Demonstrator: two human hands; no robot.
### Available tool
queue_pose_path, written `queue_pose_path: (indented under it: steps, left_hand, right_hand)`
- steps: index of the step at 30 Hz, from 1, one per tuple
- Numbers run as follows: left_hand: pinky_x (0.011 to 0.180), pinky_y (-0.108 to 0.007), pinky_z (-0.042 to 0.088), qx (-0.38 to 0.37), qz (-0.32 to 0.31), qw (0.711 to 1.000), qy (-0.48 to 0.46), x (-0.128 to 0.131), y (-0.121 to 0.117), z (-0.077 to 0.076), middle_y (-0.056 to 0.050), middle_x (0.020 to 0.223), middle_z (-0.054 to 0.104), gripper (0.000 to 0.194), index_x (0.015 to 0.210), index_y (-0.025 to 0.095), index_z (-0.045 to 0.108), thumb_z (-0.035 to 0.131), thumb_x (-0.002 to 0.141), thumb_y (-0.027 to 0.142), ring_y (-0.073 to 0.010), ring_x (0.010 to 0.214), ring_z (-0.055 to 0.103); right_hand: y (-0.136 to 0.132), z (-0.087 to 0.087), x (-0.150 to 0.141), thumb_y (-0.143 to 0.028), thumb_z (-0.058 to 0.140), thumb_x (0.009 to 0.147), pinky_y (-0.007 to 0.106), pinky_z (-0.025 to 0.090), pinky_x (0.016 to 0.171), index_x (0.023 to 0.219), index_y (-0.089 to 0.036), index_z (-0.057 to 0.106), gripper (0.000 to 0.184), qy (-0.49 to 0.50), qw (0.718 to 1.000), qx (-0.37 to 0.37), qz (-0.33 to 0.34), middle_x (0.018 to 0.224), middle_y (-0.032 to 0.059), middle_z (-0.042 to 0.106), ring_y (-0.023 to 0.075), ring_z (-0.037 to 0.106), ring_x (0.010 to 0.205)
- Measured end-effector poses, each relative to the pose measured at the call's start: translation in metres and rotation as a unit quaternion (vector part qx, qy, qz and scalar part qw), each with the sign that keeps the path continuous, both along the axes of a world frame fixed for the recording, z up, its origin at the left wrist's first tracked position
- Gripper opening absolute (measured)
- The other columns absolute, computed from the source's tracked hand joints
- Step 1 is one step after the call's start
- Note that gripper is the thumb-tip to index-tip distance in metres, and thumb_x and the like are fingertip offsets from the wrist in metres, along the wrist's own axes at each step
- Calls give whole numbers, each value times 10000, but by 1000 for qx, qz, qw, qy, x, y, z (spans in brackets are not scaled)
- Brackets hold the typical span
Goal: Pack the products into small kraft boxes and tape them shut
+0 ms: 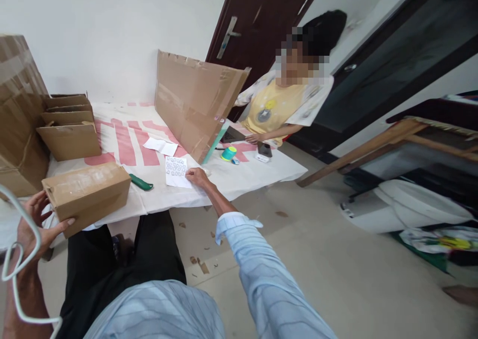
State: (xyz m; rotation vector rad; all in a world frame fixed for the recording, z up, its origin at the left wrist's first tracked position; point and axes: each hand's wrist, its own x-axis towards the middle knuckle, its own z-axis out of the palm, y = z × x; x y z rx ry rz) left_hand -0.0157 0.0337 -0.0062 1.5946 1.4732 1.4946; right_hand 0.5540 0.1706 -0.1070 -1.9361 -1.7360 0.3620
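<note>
At nine o'clock, the left hand [45,234] clamps thumb and fingers on the box [91,192], by the table's [261,174] near edge. The right hand [197,176] touches the sheet's [175,173] three-o'clock side (pinching or not, I cannot tell).

Head view looks forward-down over the table [257,176], seemingly tilted.

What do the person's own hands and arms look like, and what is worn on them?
The right hand is ungloved; its arm wears a light blue sleeve with faint darker lines and a cuff near the wrist. The left hand is ungloved too, and its visible forearm is bare. A white, curling cable passes in front of it; whether it is attached, I cannot tell.
</note>
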Motion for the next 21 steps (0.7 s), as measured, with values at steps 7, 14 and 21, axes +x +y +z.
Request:
queue_pose_path:
  steps: [7,14,21]
  left_hand:
    - [1122,-605,541,7,-13,1000,-28,0,-3,-4,-186,1561,592,1110,1340,278,504,1048,379,384,-437,1491,530]
    - [1139,-588,518,-17,-39,998,-48,-13,-6,-22,-226,1660,484,1178,1378,287,439,1061,379,352,-445,1562,444]
    - [1064,-522,582,18,-40,997,-60,-27,6,-35,-204,1611,539,1134,1337,289,458,1073,384,304,-435,1540,479]
  right_hand:
    - [0,3,-4,-187,647,807,262,510,768,906,-173,837,215,-15,1000,-16,-21,913,71,831,224,730,884]
    - [2,3,-6,-166,573,896,280,509,822,885,-176,813,241,-46,998,-16,-27,991,109,830,238,728,948]
    - [0,-1,-7,-147,534,879,273,494,812,914,-194,764,237,-59,998,15,-32,934,87,808,220,692,909]
